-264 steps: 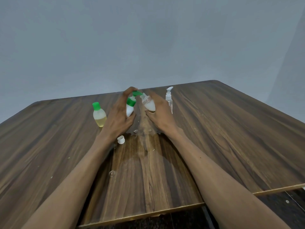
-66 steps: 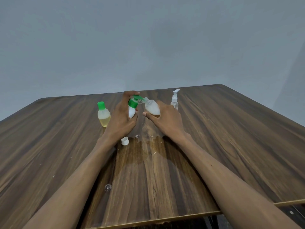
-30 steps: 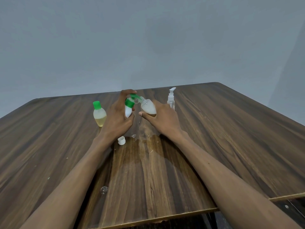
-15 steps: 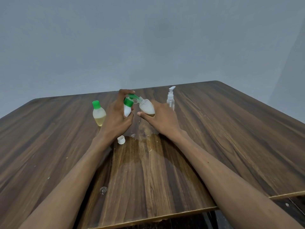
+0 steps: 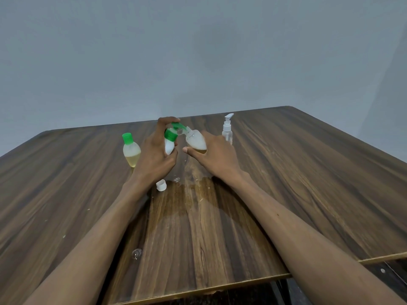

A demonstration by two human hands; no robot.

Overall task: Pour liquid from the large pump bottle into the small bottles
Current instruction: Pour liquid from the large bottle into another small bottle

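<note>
**Small bottles: neck-to-mouth pour at bench centre**

Small green-capped bottle point(image 5: 169, 142) is gripped by left hand point(image 5: 154, 157); right hand point(image 5: 217, 156) fingers hold tilted clear bottle point(image 5: 196, 140). Pump bottle point(image 5: 228, 130) stands at 2 o'clock. Best keep necks aligned, tilting slowly; spill point(image 5: 187, 201) lies below.

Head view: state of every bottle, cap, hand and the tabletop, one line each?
Left hand: grips green-capped white bottle.
Green-capped white bottle: held near upright, flip lid open.
Right hand: holds clear bottle.
Clear bottle: tilted, uncapped, neck at the white bottle's opening.
Yellow-liquid bottle: upright, capped, roughly half full.
Pump bottle: upright, untouched.
White cap: loose on table.
Table: wet patch at centre.
</note>
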